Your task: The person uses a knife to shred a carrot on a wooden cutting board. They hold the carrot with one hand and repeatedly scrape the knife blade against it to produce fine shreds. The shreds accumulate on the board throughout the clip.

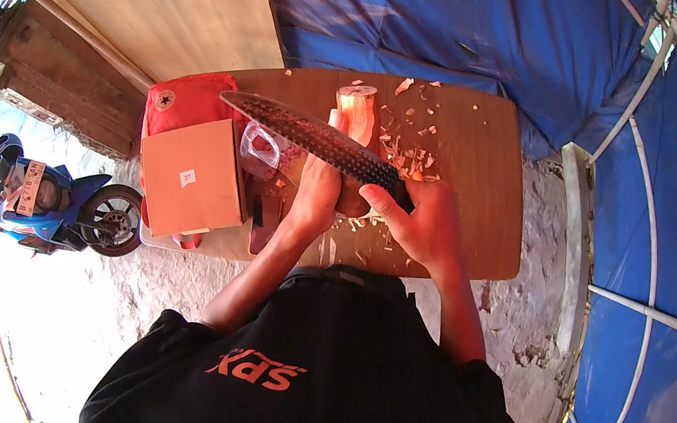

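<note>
My right hand grips the dark handle of a large knife with a broad, dimpled dark blade. The blade points to the upper left and passes above my left wrist area. My left hand is around a pale, roughly cylindrical piece of wood, its thumb against the side; the knife hides part of the grip. The wood's flat end faces up and away from me. Shavings are scattered to the right of the wood on a brown wooden table.
On the table's left are a cardboard box, a red bag, a clear plastic bag and a dark phone-like object. A motorcycle stands beyond the left side. Blue tarpaulin hangs behind the table.
</note>
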`<state>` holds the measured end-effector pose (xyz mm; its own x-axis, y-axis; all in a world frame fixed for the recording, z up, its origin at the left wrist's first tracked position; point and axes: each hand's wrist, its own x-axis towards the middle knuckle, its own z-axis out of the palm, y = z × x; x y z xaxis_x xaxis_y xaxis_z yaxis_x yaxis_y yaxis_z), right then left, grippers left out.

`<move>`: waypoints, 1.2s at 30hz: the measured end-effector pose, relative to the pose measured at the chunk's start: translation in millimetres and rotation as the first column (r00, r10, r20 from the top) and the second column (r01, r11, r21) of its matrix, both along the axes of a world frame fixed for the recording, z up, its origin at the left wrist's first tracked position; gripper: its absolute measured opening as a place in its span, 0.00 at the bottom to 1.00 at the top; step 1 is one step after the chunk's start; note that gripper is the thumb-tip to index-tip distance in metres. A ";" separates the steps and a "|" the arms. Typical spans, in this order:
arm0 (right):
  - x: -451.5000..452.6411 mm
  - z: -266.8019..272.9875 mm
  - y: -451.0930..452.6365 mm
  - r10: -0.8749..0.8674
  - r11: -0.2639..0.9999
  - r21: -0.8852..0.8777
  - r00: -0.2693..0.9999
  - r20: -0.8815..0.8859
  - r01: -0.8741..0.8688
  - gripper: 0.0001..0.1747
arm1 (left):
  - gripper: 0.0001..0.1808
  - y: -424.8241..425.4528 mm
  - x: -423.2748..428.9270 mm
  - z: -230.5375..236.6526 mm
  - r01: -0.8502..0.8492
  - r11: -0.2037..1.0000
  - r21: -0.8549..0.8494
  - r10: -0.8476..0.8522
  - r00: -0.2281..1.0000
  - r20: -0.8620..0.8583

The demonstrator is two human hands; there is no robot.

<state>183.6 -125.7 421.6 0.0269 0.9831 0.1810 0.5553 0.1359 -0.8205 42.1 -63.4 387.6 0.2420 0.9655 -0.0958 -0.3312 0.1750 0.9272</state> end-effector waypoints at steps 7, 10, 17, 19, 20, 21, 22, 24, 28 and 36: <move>-1.5 13.4 3.8 0.048 0.999 0.004 0.996 0.071 -0.048 0.27 | 0.31 -3.0 -0.6 14.4 -0.015 0.983 0.183 0.043 0.988 -0.151; -2.7 13.1 5.0 0.035 0.999 0.020 0.995 0.094 -0.037 0.27 | 0.31 -0.6 -1.5 18.0 -0.018 0.979 0.204 0.060 0.977 -0.204; 2.3 6.2 7.6 -0.020 0.975 0.223 0.979 0.205 -0.027 0.26 | 0.32 -4.6 -1.0 23.3 0.023 0.999 0.048 -0.022 0.999 -0.023; 3.9 4.6 8.7 -0.038 0.965 0.261 0.973 0.229 -0.024 0.26 | 0.31 -3.7 -2.6 22.2 0.030 0.999 -0.020 -0.031 0.999 -0.030; 5.5 4.3 9.4 -0.040 0.952 0.304 0.976 0.213 -0.028 0.26 | 0.31 -2.8 -3.8 21.5 0.037 0.998 -0.041 -0.038 0.999 -0.018; 7.3 4.2 10.0 -0.044 0.941 0.338 0.978 0.203 -0.028 0.26 | 0.31 -2.3 -5.0 21.0 0.062 0.997 -0.050 -0.062 0.998 0.000; 8.4 4.0 10.2 -0.060 0.931 0.364 0.976 0.208 -0.020 0.26 | 0.31 -2.3 -6.1 20.7 0.088 0.994 -0.065 -0.086 0.996 0.021; 10.9 3.6 10.0 -0.070 0.936 0.351 0.964 0.257 -0.025 0.31 | 0.32 -3.4 -6.7 21.2 0.128 0.988 -0.091 -0.122 0.990 0.076; 16.8 1.5 8.8 -0.087 0.930 0.366 0.945 0.316 -0.036 0.33 | 0.35 -9.0 -2.8 27.4 0.176 0.979 -0.101 -0.156 0.971 0.180; 30.3 -3.2 6.2 -0.095 0.928 0.369 0.935 0.342 -0.040 0.33 | 0.39 -9.7 -9.1 35.2 0.362 0.918 -0.165 -0.327 0.923 0.205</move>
<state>213.9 -119.5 418.5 -0.0784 0.8452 0.5287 0.8030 0.3678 -0.4689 33.0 -73.1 422.8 0.5854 0.7852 -0.2020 -0.3664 0.4785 0.7980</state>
